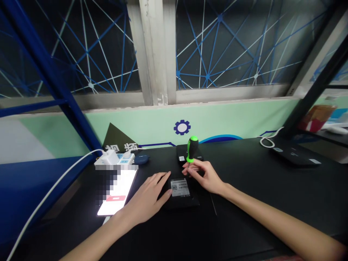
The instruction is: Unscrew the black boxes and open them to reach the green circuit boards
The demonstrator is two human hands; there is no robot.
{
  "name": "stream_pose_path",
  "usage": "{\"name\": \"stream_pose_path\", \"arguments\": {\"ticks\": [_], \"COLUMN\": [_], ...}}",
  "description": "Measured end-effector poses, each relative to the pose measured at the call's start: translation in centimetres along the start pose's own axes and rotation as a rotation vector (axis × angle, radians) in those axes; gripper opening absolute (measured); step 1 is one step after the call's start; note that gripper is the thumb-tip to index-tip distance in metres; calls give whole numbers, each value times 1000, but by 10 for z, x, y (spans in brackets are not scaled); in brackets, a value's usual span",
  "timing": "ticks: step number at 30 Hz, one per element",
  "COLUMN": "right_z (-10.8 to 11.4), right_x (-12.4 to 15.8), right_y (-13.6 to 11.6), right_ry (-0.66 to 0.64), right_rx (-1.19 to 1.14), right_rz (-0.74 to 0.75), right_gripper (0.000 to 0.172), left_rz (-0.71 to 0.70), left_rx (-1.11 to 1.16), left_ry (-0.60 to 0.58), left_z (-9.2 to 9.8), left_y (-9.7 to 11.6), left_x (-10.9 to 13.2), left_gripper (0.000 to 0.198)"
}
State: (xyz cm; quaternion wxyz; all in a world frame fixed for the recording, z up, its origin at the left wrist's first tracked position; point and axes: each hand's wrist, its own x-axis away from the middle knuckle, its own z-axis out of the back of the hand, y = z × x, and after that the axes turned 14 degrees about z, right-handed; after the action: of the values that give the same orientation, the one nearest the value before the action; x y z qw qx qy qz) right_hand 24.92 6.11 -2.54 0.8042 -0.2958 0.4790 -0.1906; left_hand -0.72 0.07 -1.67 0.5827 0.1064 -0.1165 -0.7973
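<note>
A flat black device (pixel 187 200) with a white printed label lies on the dark table. My left hand (pixel 148 197) rests flat along the device's left side, fingers stretched out and thumb on its edge. In my right hand (pixel 208 175) is a screwdriver (pixel 193 149) with a black and bright green handle, held upright by its shaft between thumb and fingers. The shaft points down at the device's upper right corner; its tip is hidden by my fingers. A thin dark rod (pixel 213 204) lies on the table just right of the device.
Behind the device sits another black box (pixel 181 153). A lit tablet or phone (pixel 116 197) lies at left, before a white power strip (pixel 126 158) with a plugged-in charger and cable. A small dark blue case (pixel 141 159) is beside the strip. Another black device (pixel 295 155) and white cable (pixel 268 142) lie at right.
</note>
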Motion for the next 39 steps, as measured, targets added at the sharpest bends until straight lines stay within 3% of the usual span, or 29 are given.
{"name": "stream_pose_path", "arguments": {"ticks": [5, 12, 19, 29, 39], "right_z": [1, -4, 0, -4, 1], "right_x": [1, 0, 1, 1, 3], "right_y": [0, 4, 0, 4, 0], "right_ry": [-15, 118, -1, 108, 11], "right_rx": [18, 67, -42, 48, -24], "right_rz": [30, -44, -19, -43, 7], "right_gripper": [25, 29, 30, 22, 23], "left_rz": [-40, 5, -14, 1, 11], "left_rx": [-8, -22, -26, -19, -11], "left_ry": [41, -4, 12, -15, -19], "left_z": [-2, 2, 2, 4, 1], "left_y": [-3, 1, 2, -1, 0], "left_x": [-1, -1, -2, -1, -3], "left_gripper": [55, 57, 56, 56, 56]}}
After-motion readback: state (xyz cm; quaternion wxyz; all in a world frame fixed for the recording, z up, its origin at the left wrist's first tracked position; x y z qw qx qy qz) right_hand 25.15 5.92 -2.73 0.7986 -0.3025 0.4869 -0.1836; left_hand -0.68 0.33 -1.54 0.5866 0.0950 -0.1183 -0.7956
